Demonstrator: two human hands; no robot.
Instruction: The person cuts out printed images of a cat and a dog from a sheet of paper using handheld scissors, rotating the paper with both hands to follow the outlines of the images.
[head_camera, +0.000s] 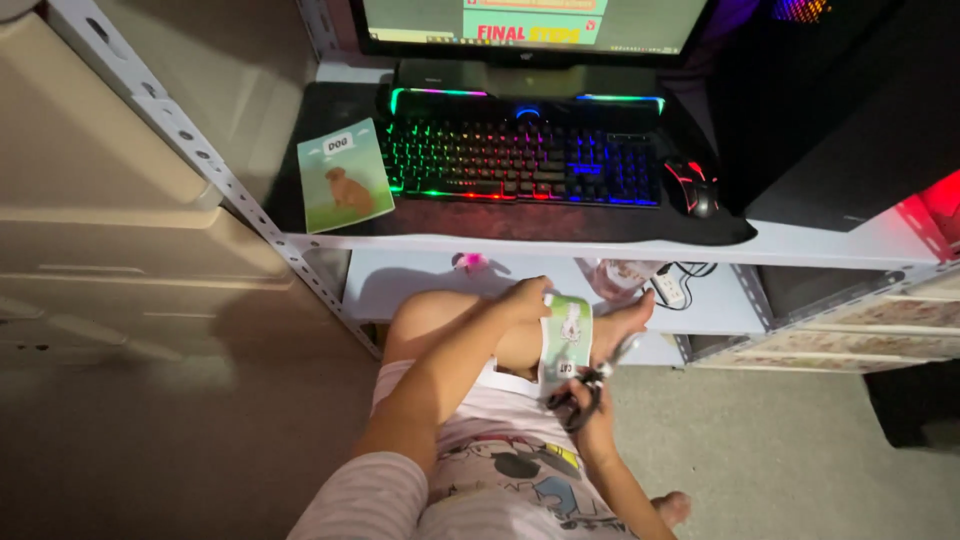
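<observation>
My left hand (522, 299) pinches the top edge of a small green and white picture card (567, 340) and holds it over my raised knee. My right hand (592, 405) grips black-handled scissors (590, 385), whose blades point up to the right beside the card's lower edge. A second green card with a brown dog picture (344, 176) lies on the desk, left of the keyboard.
A rainbow-lit keyboard (520, 160), a black mouse with red light (692, 187) and a monitor (530, 25) sit on the white desk (800, 245). A power strip (668, 289) lies on the lower shelf. Beige drawers (110, 230) stand left; a dark computer tower (840, 110) stands right.
</observation>
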